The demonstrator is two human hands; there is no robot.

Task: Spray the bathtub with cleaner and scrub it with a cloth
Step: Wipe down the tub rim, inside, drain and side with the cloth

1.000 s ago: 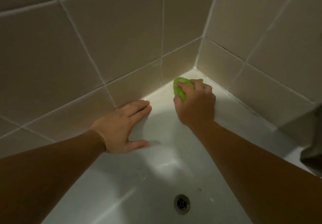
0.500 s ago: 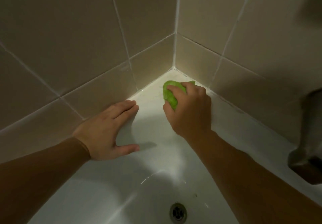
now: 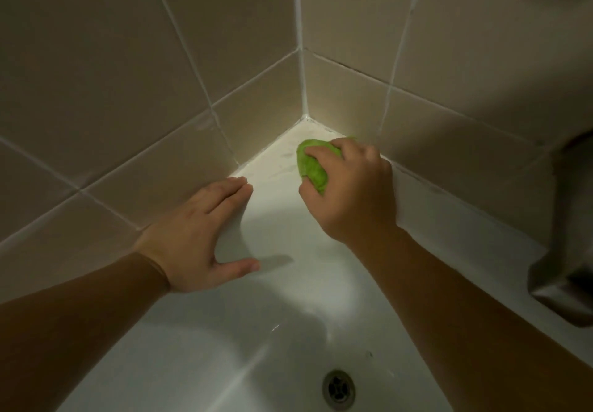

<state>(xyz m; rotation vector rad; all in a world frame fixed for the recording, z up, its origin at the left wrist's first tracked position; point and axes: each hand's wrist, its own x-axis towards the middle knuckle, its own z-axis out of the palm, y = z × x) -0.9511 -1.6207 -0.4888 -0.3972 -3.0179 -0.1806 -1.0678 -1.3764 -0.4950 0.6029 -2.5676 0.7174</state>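
The white bathtub (image 3: 282,309) fills the lower middle of the head view, its rim meeting the tiled walls at a far corner. My right hand (image 3: 349,193) grips a bunched green cloth (image 3: 309,164) and presses it on the rim close to that corner. My left hand (image 3: 199,235) lies flat on the left rim against the wall tiles, fingers straight and thumb spread onto the tub's inner slope. No spray bottle is in sight.
Beige wall tiles (image 3: 128,91) with white grout close in on the left and back. A round metal drain (image 3: 338,387) sits at the tub's bottom. A dark metal fixture (image 3: 571,251) juts in at the right edge above the rim.
My right hand with the cloth has shifted slightly along the rim at the corner. The camera has swung left and down a little. My left hand stays planted.
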